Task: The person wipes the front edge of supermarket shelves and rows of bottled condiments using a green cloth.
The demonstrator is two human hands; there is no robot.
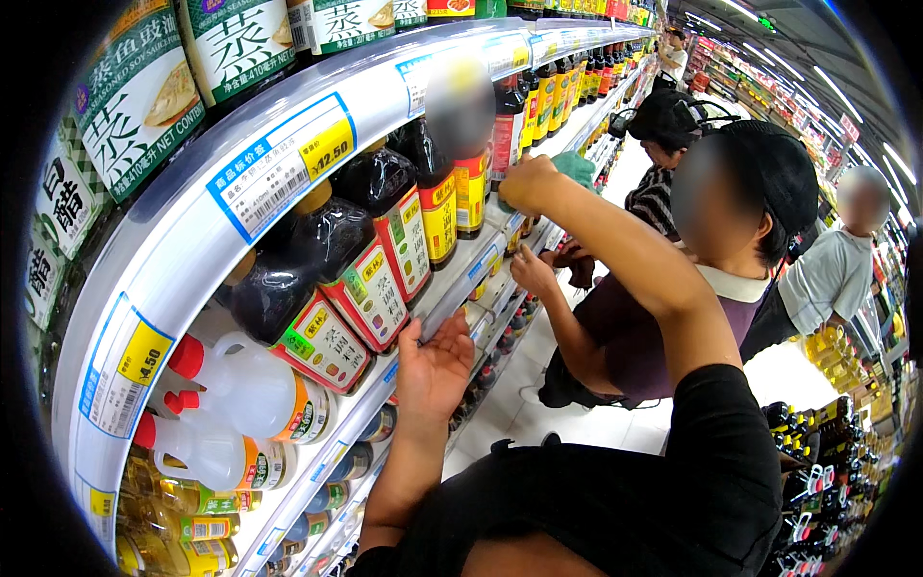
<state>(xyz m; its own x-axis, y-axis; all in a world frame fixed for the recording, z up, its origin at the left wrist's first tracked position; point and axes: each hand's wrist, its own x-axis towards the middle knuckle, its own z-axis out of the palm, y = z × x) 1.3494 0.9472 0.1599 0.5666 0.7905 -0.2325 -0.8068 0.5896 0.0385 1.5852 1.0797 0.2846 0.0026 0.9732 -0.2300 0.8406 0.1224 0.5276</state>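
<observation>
My left hand (436,368) is at the front edge of the shelf (469,270), palm up with its fingers loosely bent and apart. Nothing is in it, and its thumb is close to the nearest dark seasoning bottles. Those large bottles (360,281) have red-and-white labels and stand side by side. Farther along the shelf, my right hand (530,184) is curled around a green cloth (575,169), part of which hangs out beyond the knuckles. Beside that hand stand slimmer dark bottles with yellow labels (440,216). My fingers hide much of the grip.
Translucent white jugs with red caps (245,389) and clear yellow bottles (180,530) fill the shelf's near end. Overhead curves a price-tag rail (281,159). A person in a dark purple top (642,353) stands close on the right. Stacked dark bottles (822,476) rise at lower right.
</observation>
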